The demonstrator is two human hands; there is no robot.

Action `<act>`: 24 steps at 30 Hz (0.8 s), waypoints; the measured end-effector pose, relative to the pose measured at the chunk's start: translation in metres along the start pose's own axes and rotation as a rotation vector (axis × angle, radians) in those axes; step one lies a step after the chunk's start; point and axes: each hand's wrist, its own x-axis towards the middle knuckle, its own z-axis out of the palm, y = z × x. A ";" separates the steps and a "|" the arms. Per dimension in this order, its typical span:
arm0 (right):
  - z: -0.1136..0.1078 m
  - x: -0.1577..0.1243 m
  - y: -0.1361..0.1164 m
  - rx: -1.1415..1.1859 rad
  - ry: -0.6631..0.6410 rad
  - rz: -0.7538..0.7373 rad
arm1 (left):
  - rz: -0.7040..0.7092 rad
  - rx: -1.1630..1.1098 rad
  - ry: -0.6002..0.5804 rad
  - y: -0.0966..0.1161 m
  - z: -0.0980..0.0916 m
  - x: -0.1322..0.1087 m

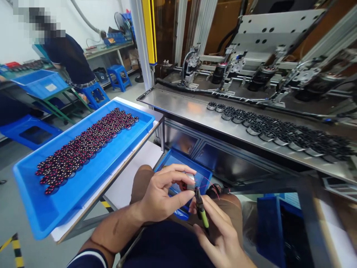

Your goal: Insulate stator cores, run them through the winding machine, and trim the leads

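My left hand (158, 193) holds a small round motor stator (190, 181) between thumb and fingers, its metal rim facing up. Thin pink wires (208, 181) trail off it to the right. In my right hand (221, 230) is a pair of cutting pliers (204, 216) with green-yellow grips, jaws pointing up. Their tips are close beside the stator's lower right side; whether they touch a wire I cannot tell. Both hands are above my lap, over a blue bin (206, 175) that they partly cover.
To the left, a blue tray (30, 208) bears many wound stators (86, 145). Black-and-metal stators (267, 134) are packed along the metal ledge (178, 102) before a winding machine (262, 74). A blue crate (269, 227) stands at lower right. Another person (68, 56) sits at the back left.
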 end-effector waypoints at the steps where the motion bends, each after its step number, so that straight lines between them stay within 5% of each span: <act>1: -0.001 0.001 0.000 -0.005 0.005 -0.003 | 0.001 0.005 -0.002 0.000 0.000 0.000; 24: -0.006 0.003 -0.002 0.019 0.036 -0.012 | 0.069 0.041 -0.075 0.002 -0.004 -0.003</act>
